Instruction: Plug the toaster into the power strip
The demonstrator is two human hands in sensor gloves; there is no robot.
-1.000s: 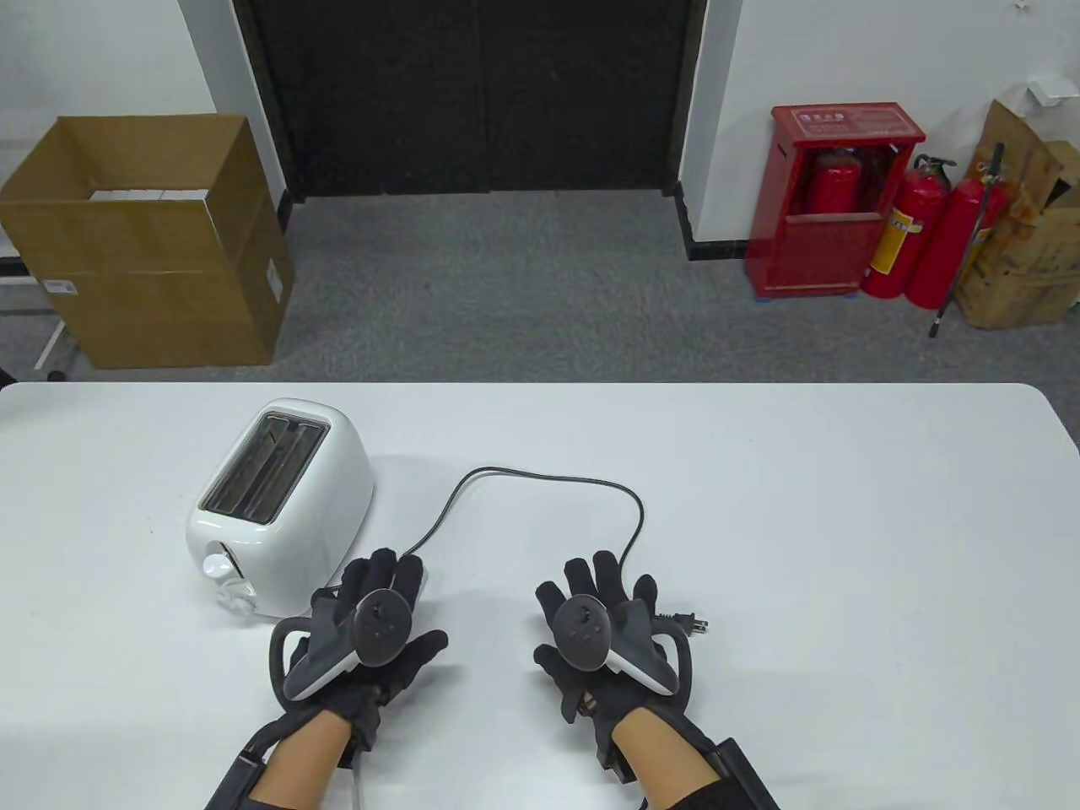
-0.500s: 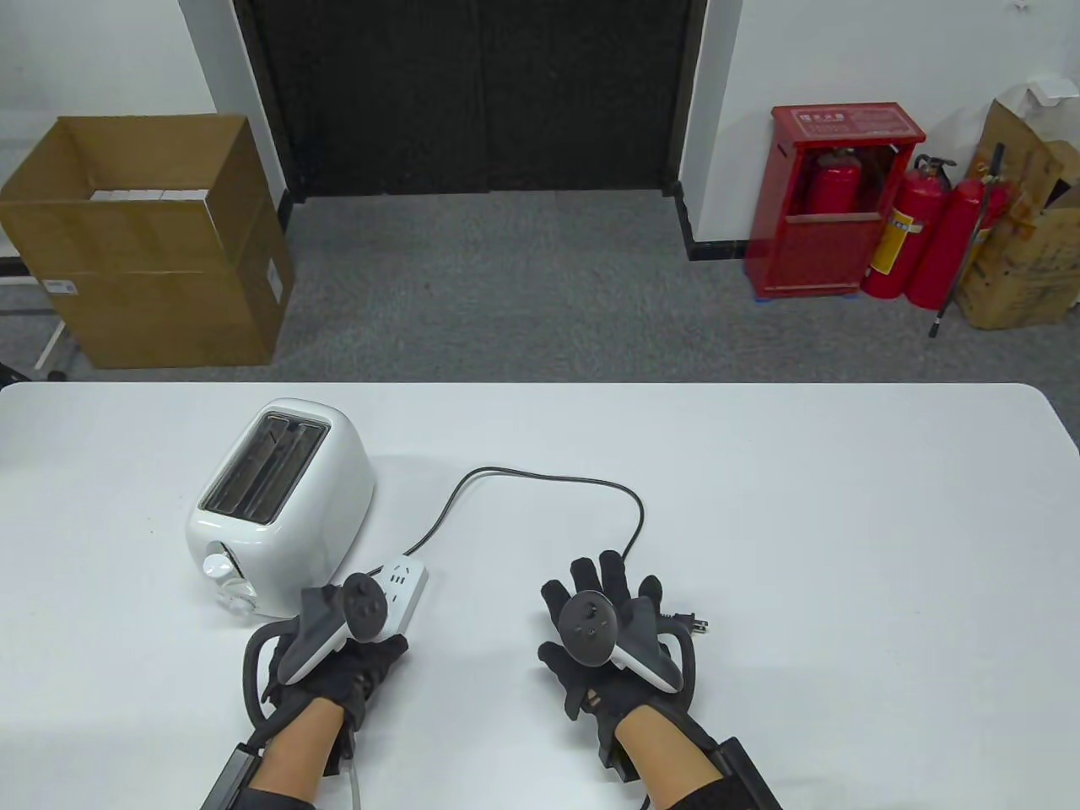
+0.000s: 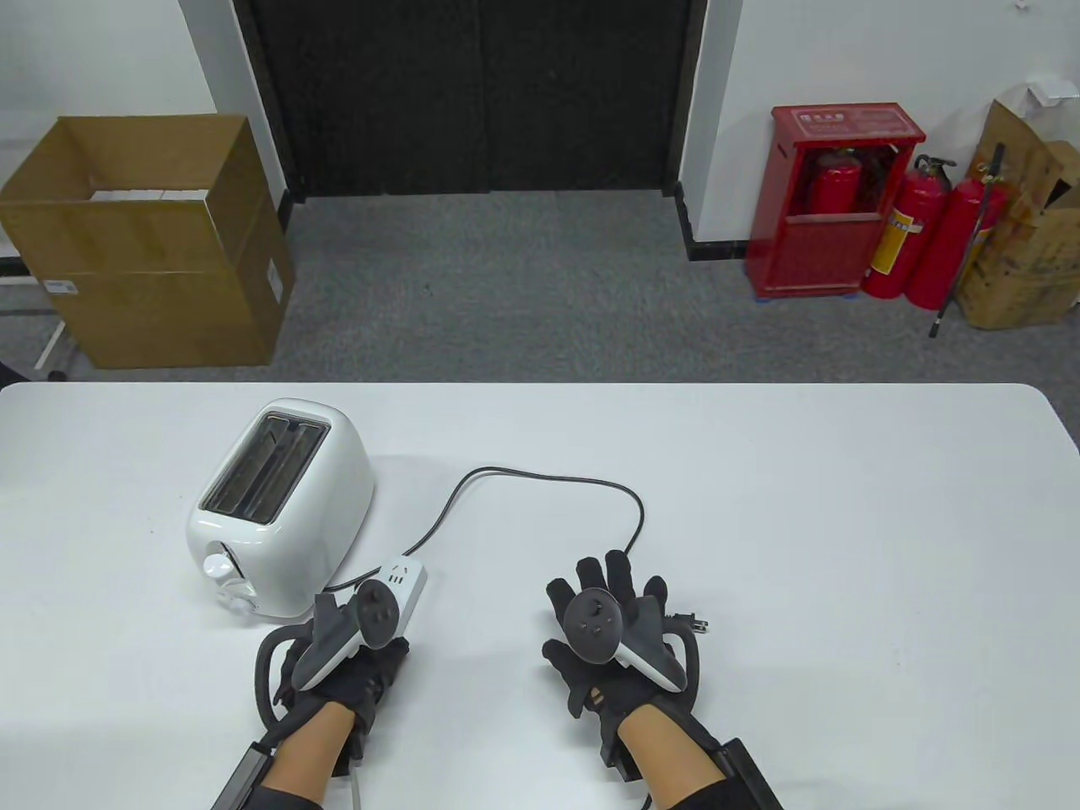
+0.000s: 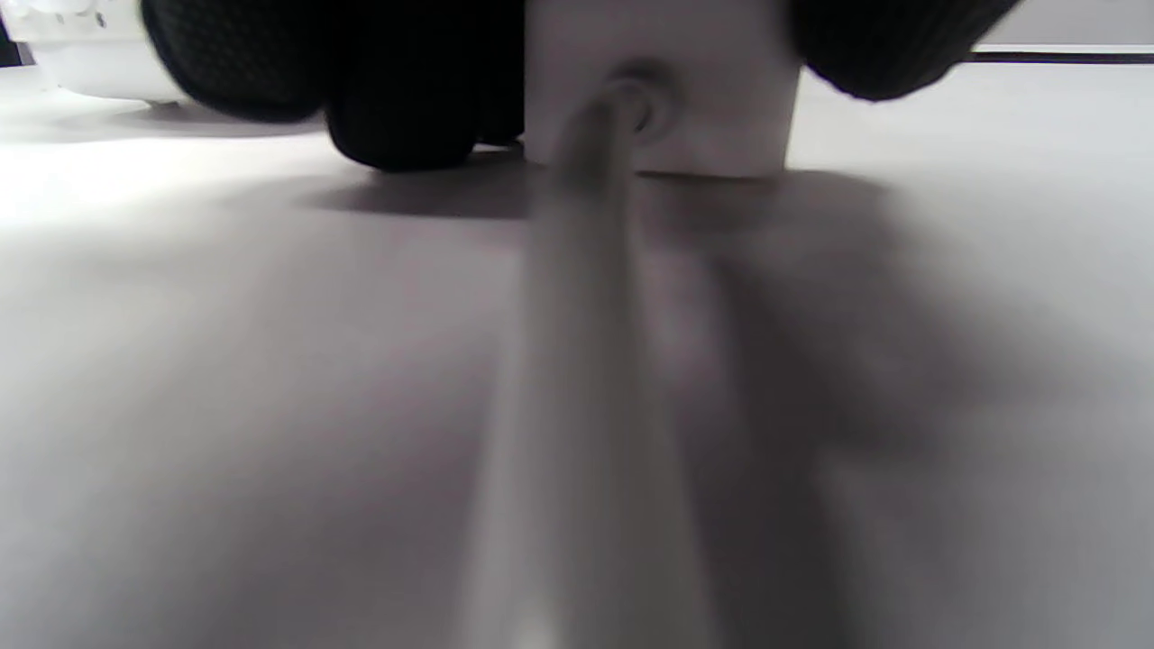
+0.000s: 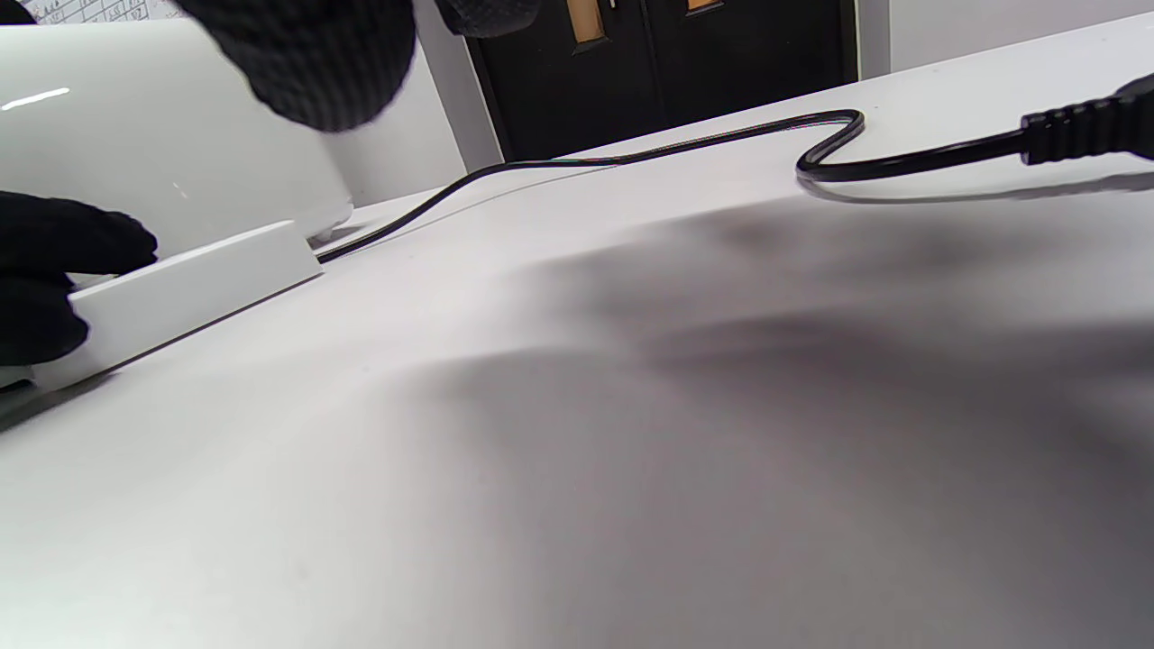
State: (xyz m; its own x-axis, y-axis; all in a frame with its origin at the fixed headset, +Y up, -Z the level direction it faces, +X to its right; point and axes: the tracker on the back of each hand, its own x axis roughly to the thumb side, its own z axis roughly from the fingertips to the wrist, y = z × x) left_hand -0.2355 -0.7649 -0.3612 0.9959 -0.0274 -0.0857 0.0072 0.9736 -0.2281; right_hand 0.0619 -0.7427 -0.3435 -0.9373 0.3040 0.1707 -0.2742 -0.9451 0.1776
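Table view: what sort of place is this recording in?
Probably an office or lab workroom, not a kitchen: grey carpet, a red fire-extinguisher cabinet with loose extinguishers, and cardboard boxes beyond the white table.

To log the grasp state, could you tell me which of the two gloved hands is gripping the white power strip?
The left hand grips the white power strip at its near end; the right hand hovers spread beside the black plug, touching nothing.

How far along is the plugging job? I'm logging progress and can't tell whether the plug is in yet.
Not plugged in yet. Done: the left hand grips the near end of the power strip beside the toaster. In hand: the right hand hovers, fingers spread, next to the plug, which lies loose on the table. Left: grasp the plug, carry it to the strip and push it in.
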